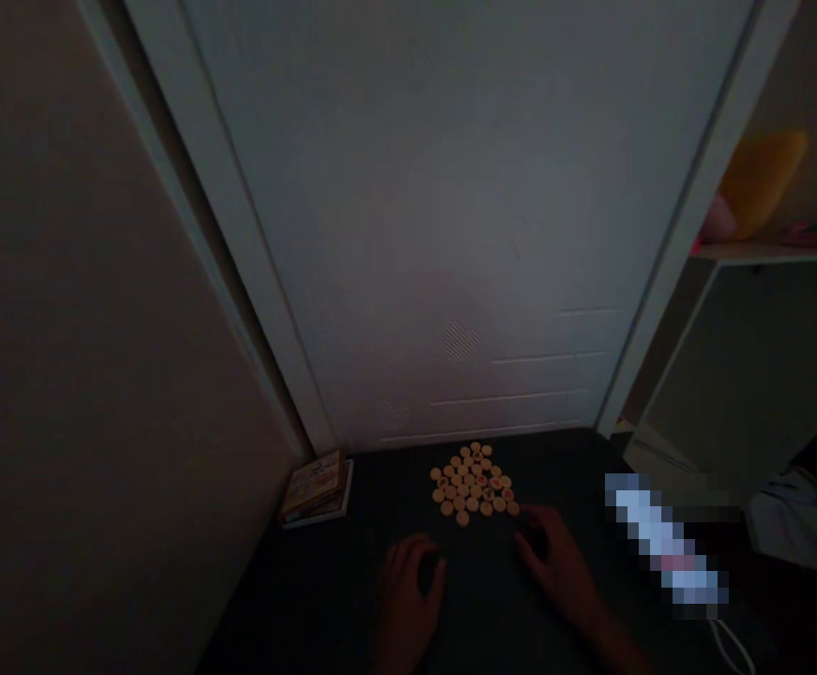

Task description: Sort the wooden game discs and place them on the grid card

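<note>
Curving half-open, right-hand fingers (pixel 540 515) sit beside discs (pixel 462 490).

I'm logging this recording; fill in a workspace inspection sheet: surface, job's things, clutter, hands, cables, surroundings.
Surface: dark tabletop, dimly lit.
Job's things: small round discs in a loose cluster; some show red or dark marks.
Clutter: stacked books at left; long pixelated object at right.
Hands: left hand short of the discs, thumb apart from curled fingers, nothing seen in it; right hand at the cluster's near right edge, thumb and fingers apart, contact unclear.
Cables: white cord beside the pixelated object.
Surroundings: pale panel behind the tabletop; yellow item on a ledge at right.
</note>
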`<state>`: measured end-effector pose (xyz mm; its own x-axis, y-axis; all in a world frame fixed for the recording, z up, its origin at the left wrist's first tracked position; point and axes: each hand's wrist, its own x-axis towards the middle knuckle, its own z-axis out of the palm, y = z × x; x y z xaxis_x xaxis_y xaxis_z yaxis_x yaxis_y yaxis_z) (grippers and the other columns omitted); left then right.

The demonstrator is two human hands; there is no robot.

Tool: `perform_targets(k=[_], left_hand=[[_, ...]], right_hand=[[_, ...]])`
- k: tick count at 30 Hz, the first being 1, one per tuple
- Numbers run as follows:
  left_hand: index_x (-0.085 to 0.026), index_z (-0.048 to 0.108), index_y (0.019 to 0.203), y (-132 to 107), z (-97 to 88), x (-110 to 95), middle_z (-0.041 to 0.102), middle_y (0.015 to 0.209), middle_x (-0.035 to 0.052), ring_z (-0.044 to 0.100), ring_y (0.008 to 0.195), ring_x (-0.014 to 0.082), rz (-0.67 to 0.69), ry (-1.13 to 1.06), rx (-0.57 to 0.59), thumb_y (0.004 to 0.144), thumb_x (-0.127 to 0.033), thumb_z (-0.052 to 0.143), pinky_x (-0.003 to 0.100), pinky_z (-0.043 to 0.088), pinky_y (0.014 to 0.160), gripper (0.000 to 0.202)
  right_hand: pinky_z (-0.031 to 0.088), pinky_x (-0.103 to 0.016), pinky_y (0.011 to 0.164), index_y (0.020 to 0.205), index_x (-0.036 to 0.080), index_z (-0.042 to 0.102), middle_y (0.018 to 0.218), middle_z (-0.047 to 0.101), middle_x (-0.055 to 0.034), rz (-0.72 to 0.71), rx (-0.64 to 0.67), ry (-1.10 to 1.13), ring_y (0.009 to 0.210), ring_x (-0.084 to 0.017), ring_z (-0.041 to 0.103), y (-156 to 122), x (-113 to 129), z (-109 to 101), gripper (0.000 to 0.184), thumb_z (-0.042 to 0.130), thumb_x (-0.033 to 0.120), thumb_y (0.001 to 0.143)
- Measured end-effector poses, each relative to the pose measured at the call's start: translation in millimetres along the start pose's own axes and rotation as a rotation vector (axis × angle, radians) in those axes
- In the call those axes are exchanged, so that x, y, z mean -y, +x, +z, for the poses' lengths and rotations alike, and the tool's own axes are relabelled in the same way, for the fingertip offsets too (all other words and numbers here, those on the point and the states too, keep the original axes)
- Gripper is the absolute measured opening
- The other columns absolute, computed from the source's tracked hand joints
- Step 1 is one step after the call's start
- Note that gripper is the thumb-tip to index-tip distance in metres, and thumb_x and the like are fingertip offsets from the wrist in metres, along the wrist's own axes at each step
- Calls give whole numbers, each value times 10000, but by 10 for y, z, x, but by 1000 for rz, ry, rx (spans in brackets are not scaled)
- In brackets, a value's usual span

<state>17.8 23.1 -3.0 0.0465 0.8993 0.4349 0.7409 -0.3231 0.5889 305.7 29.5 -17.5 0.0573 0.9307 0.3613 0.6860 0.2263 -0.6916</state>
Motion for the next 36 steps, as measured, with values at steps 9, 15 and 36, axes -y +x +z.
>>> perform_targets(k=[9, 15, 36], left_hand=[[-307, 403, 1495, 653, 153, 133, 369, 1602, 71, 345, 1465, 329, 138, 54, 218, 782, -475, 748, 553, 341, 1179, 810], [-291, 414, 1493, 769, 233, 157, 394, 1587, 78, 351, 1464, 320, 172, 73, 176, 841, -492, 689, 539, 343, 1182, 735], [-216, 697, 1055, 880, 209, 223, 712, 1117, 94, 664, 1082, 275, 37, -104, -120, 909, -446, 596, 492, 539, 965, 291]], right_hand=[[373, -492, 1141, 1550, 329, 348, 1618, 319, -95, -170, 171, -245, 1429, -337, 392, 560, -20, 134, 822, 649, 603, 836], [370, -492, 1147, 1536, 315, 384, 1607, 348, -100, -186, 218, -219, 1424, -335, 402, 679, -41, 174, 778, 612, 628, 862], [527, -457, 941, 1066, 225, 706, 1072, 725, -106, -122, -113, 133, 1037, -271, 655, 768, -25, 104, 280, 551, 425, 948]])
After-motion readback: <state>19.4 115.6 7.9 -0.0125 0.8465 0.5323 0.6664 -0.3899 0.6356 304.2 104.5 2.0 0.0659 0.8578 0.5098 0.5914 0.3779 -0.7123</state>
